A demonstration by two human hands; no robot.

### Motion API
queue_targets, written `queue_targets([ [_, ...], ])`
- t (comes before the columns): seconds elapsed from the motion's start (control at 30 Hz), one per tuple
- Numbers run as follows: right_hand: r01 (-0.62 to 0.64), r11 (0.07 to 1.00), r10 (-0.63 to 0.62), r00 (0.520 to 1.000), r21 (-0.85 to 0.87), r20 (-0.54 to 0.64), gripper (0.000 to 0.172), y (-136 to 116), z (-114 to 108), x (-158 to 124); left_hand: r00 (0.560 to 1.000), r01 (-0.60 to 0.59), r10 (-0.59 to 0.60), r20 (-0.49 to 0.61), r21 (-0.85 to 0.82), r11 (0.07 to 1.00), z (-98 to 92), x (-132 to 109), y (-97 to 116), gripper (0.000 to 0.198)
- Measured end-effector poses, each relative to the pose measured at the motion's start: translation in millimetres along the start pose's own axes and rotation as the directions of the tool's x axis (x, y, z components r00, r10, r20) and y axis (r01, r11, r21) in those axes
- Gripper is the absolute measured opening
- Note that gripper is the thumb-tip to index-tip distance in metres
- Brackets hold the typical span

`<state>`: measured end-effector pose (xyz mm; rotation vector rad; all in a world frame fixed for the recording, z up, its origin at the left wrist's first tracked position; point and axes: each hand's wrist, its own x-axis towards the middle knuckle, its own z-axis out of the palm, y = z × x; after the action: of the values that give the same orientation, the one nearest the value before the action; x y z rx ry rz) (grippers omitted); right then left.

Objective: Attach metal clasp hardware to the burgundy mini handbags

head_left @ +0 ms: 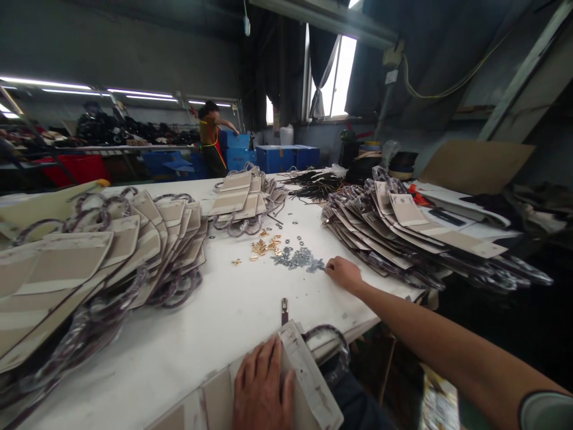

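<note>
My left hand [264, 385] lies flat on a beige bag panel [308, 373] at the table's near edge, fingers stretched out. From this panel a plastic-wrapped handle [342, 349] loops off to the right. Just beyond it, a short dark strap with a metal fitting [285, 307] points away from me. At the right end of a heap of small grey metal pieces [293, 258] is my right hand [344, 273], its fingertips pinched together. Whatever is between them is too small to make out. Small gold-coloured metal pieces [264, 246] are scattered left of the heap.
Stacks of beige bag panels with wrapped handles stand at the left [170, 239], the back [239, 197] and the right [385, 227] of the white table [233, 322]. Thin black strips [316, 184] lie behind. Farther off, a person [212, 140] stands by blue boxes [275, 158].
</note>
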<state>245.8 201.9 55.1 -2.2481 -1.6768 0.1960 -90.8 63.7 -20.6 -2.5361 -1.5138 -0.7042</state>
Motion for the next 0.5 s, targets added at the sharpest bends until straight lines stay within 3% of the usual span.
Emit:
queue_targets([
  [0.17,0.060,0.994,-0.062,0.998,0.092,0.020,0.020,-13.3,-16.4,-6.2,1.000,-0.001,0.001,-0.025,0.003,1.000,-1.9,-1.9,1.9,0.055],
  [0.33,0.196,0.943,-0.249,0.952,0.268,0.180,0.020,-47.9,-30.0,-37.2,0.998,0.062,-0.062,-0.015,-0.032,0.998,-17.6,0.0,14.6,0.052],
  [0.4,0.239,0.905,-0.346,0.894,0.351,0.284,0.019,-67.6,-30.9,-56.1,0.997,0.070,-0.071,-0.003,-0.046,0.996,-25.2,1.2,19.5,0.051],
  [0.5,0.358,0.823,-0.538,0.742,0.442,0.400,0.016,-97.1,-30.2,-82.5,0.997,0.074,-0.074,0.007,-0.064,0.995,-32.1,2.2,23.7,0.050],
])
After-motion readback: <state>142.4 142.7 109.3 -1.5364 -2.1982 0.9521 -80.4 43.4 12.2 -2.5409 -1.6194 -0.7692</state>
